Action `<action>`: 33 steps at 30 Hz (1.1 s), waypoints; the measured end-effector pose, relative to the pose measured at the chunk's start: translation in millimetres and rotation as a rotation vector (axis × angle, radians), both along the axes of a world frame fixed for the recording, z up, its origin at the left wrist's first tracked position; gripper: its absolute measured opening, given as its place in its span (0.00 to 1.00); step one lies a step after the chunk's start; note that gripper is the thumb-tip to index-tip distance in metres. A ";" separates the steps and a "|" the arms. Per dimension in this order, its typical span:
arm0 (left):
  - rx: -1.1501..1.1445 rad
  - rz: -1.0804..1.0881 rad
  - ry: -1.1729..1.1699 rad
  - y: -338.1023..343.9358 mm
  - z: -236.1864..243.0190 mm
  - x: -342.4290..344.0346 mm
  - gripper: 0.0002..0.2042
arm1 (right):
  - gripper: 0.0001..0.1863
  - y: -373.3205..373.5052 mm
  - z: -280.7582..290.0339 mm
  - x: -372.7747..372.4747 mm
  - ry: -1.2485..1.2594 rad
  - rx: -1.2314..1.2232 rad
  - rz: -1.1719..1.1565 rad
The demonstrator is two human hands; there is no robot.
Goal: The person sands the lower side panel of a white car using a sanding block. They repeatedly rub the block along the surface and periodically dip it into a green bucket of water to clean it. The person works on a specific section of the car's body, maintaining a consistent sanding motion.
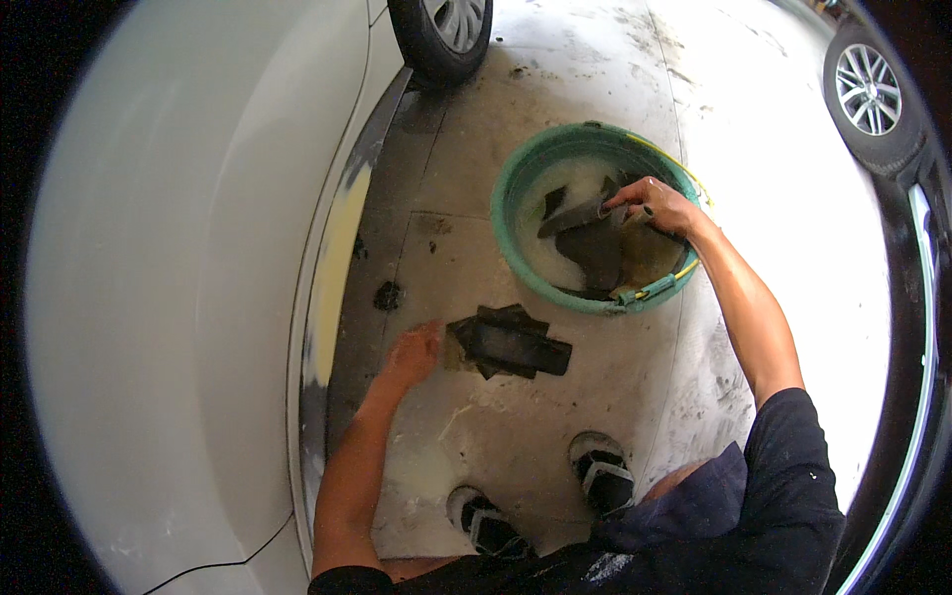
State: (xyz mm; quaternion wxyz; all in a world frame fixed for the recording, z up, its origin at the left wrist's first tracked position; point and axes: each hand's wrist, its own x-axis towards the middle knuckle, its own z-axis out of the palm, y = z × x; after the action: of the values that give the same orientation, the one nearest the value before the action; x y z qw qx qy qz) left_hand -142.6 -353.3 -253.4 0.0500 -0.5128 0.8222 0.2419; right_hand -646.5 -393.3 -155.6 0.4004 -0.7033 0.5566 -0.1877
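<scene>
My right hand [658, 206] reaches into a green bucket [511, 238] of cloudy water, its fingers pinched on the edge of a dark grey sheet of what looks like sandpaper [573, 217]. Other dark sheets [590, 250] lie in the water below it, partly overlapping. My left hand [413, 354] is over the floor between the car and a loose stack of dark sandpaper-like sheets [511, 343]. Its fingers are curled together, and whatever they may hold is hidden.
A pale car [198, 278] stands close on my left, with a yellowish patch [335, 278] along its lower sill and a wheel [446, 40] at the far end. The bucket has a yellow handle [684, 266]. Another car's wheel [870, 91] is at far right. My shoes [603, 471] are on the stained floor.
</scene>
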 end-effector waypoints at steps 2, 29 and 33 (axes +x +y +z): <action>0.004 0.012 -0.048 -0.5 7.1 -1.3 0.19 | 0.21 3.4 0.1 -1.7 -0.084 0.014 -0.042; 0.024 0.161 0.692 -60.4 134.1 -239.1 0.12 | 0.15 2.3 -0.4 4.1 0.136 -0.236 -0.359; 0.489 0.353 1.195 -59.1 145.9 -229.3 0.12 | 0.18 7.8 30.8 17.9 -0.064 -0.326 -0.564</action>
State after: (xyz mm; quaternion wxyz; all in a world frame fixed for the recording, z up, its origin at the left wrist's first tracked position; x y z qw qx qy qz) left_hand -371.9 -412.5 -107.5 -0.3396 -0.3915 0.5337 0.6683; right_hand -628.6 -385.4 -124.8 0.2321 -0.5700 0.6793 -0.3997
